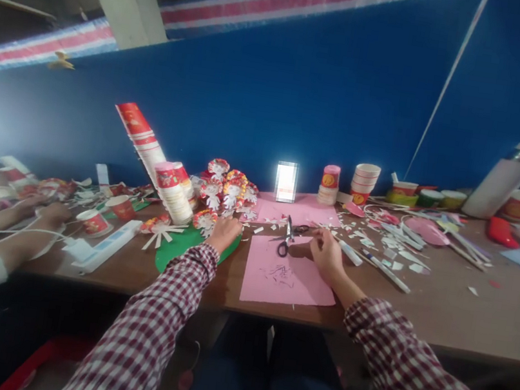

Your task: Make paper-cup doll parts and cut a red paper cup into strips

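My left hand (225, 234) is closed at the upper right edge of a green sheet (174, 248), beside a cluster of red, yellow and white paper figures (234, 190); whatever its fingers hold is hidden. My right hand (326, 254) hovers over the right side of a pink sheet (266, 285) with dark marks, its thumb and fingertips pinched together on something too small to name. Left of that hand, black-handled scissors (287, 237) lie across the top of the pink sheet. A second pink sheet (267, 212) lies behind it.
Leaning paper cups (149, 149) stand at left, near a white power strip (111, 246). Cup stacks (364, 179), paper scraps (394, 241), a glue-stick-like white tube (350, 253) and a flask (500, 185) are at right. Another person's hands (51, 220) work at far left.
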The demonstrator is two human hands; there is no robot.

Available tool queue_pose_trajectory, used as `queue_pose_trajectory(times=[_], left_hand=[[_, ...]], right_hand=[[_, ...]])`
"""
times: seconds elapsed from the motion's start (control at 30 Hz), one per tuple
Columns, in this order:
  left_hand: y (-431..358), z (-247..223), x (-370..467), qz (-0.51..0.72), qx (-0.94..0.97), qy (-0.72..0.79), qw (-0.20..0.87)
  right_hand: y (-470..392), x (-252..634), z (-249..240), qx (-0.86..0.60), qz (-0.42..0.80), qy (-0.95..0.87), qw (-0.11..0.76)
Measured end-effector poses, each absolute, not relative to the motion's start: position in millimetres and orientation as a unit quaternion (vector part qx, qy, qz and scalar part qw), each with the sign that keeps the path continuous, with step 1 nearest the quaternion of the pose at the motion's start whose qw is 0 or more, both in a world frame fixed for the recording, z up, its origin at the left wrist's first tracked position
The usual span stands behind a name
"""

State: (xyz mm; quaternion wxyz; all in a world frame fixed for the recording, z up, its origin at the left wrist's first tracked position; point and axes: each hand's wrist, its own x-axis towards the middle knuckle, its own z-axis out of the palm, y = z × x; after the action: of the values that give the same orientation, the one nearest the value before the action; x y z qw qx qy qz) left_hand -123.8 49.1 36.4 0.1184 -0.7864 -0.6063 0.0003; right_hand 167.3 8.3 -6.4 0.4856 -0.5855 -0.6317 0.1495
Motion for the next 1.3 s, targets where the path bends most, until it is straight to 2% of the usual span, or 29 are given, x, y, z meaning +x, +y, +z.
queue_pose_trajectory(times=[0.53,0.77,0.93,1.1,1.3], left_hand=[[43,49,-143,0.015,-0.808,-0.589,0.031],[55,41,-143,-0.069,-0.787,-0.613,0.013],[69,37,-134,-0.247,-0.764,-0.585,-0.110],[71,28,-146,-0.142,-0.743,-0.654,-0.016],[68,18,-154,-0.096,-0.742,-0.664,-0.018]], right_hand=[[8,167,-7,-0.593,0.158,-0.628,0.479],[9,167,-7,-0.596,0.162,-0.630,0.471],[10,167,-8,-0.601,0.173,-0.623,0.470],[10,167,-7,-0.597,0.165,-0.633,0.464],[8,166,-5,-0.599,0.164,-0.634,0.461]])
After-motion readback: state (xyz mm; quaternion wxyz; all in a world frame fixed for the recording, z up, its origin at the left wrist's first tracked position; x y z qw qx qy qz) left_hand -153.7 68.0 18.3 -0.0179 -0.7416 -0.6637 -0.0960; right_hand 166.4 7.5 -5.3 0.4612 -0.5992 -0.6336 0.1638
